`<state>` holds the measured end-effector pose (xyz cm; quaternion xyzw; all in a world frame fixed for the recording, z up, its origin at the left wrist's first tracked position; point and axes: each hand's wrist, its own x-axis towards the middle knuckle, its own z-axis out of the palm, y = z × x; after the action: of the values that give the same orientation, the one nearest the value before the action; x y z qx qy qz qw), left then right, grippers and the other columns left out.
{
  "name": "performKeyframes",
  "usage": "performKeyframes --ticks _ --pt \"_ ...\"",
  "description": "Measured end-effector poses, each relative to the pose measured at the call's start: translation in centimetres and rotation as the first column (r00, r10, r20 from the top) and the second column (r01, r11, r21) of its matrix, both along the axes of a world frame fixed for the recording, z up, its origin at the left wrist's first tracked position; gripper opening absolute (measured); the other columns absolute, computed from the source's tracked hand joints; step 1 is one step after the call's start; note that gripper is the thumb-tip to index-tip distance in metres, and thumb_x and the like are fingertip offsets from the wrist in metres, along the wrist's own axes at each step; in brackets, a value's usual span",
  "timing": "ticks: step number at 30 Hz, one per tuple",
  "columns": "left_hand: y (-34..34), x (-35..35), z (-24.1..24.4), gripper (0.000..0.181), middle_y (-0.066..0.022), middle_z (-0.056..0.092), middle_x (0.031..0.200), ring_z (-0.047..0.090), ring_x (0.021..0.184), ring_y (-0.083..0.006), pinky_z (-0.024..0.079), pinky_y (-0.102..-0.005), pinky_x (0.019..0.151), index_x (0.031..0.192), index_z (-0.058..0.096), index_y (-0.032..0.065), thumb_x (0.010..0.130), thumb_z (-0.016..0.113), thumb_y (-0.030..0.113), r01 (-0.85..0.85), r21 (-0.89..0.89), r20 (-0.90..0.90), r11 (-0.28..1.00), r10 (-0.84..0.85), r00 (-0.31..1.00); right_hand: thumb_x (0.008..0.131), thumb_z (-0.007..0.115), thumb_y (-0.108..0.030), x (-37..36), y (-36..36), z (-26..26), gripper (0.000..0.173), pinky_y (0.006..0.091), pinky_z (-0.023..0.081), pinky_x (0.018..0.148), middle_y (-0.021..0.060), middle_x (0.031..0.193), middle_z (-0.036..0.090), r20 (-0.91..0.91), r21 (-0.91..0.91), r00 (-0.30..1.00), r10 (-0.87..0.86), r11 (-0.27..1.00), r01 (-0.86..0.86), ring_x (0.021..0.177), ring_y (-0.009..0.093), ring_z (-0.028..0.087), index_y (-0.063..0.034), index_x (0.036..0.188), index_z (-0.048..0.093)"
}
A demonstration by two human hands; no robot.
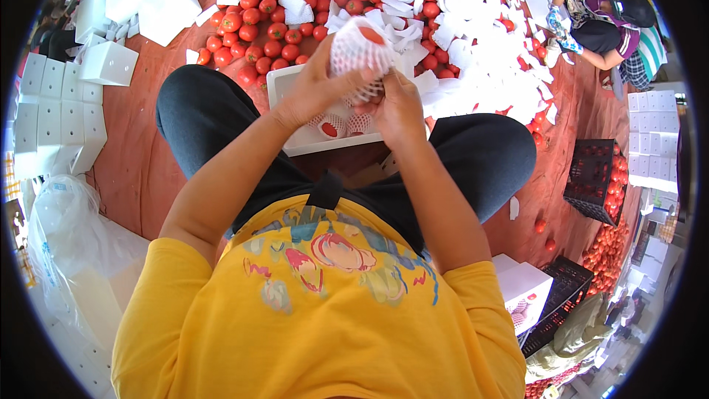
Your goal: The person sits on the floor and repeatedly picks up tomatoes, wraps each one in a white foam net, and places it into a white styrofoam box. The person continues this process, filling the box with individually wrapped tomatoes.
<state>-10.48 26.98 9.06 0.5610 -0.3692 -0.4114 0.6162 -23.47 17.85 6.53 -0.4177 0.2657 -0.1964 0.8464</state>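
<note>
Above a white foam box point(332, 146) between the knees, both hands hold a tomato in a white foam net sleeve point(361, 55). My left hand point(321, 83) grips its left side, with the thumb across the front. At its lower right, the fingers of my right hand point(400, 102) pinch the net's end. Red tomato skin shows through the opening at the top. Inside the box lie several netted tomatoes point(329, 129); the hands hide part of them. Loose tomatoes point(272, 48) are heaped beyond the box, beside a pile of white foam net sleeves point(471, 66).
A co-worker point(609, 22) in patterned gloves crouches at the upper right. Black crates point(590, 177) stand at the right, one with tomatoes. White foam boxes point(61, 113) are stacked at the left, above a clear plastic bag point(69, 233). Red sheeting point(135, 149) covers the ground.
</note>
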Motion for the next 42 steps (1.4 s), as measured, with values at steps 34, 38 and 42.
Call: performKeyframes --ticks 34,38,42 --pt "0.9 7.9 -24.3 0.022 -0.0189 0.056 0.103 0.062 0.079 -0.0320 0.049 -0.0481 0.069 0.093 0.061 0.0064 0.075 0.059 0.018 -0.349 0.684 0.696 0.640 -0.716 0.053 0.084 0.062 -0.026 1.3 -9.6 1.1 0.032 0.0233 0.048 0.064 0.0066 0.086 0.063 -0.427 -0.386 0.852 0.302 0.792 -0.474 0.075 0.010 0.062 -0.0006 0.102 0.059" --pt "-1.5 9.0 -23.0 0.018 -0.0150 0.063 0.090 0.064 0.078 -0.0279 0.051 -0.0392 0.066 0.087 0.065 0.0074 0.081 0.053 0.020 -0.217 0.830 0.523 0.513 -0.852 -0.015 0.084 0.061 -0.026 0.6 -14.9 2.0 0.030 0.0236 0.048 0.065 0.0058 0.085 0.062 -0.473 -0.589 0.854 0.214 0.644 -0.488 0.073 0.011 0.062 -0.0030 0.102 0.060" --pt "-9.6 9.1 -14.3 0.024 -0.0126 0.064 0.071 0.064 0.072 -0.0261 0.049 -0.0363 0.063 0.076 0.065 0.0023 0.081 0.057 0.024 0.134 0.891 0.332 0.433 -0.825 0.458 0.082 0.060 -0.026 -0.5 -21.2 1.2 0.033 0.0250 0.046 0.056 0.0071 0.084 0.064 -0.475 -0.497 0.878 -0.064 0.843 -0.207 0.069 0.013 0.062 0.0007 0.101 0.059"
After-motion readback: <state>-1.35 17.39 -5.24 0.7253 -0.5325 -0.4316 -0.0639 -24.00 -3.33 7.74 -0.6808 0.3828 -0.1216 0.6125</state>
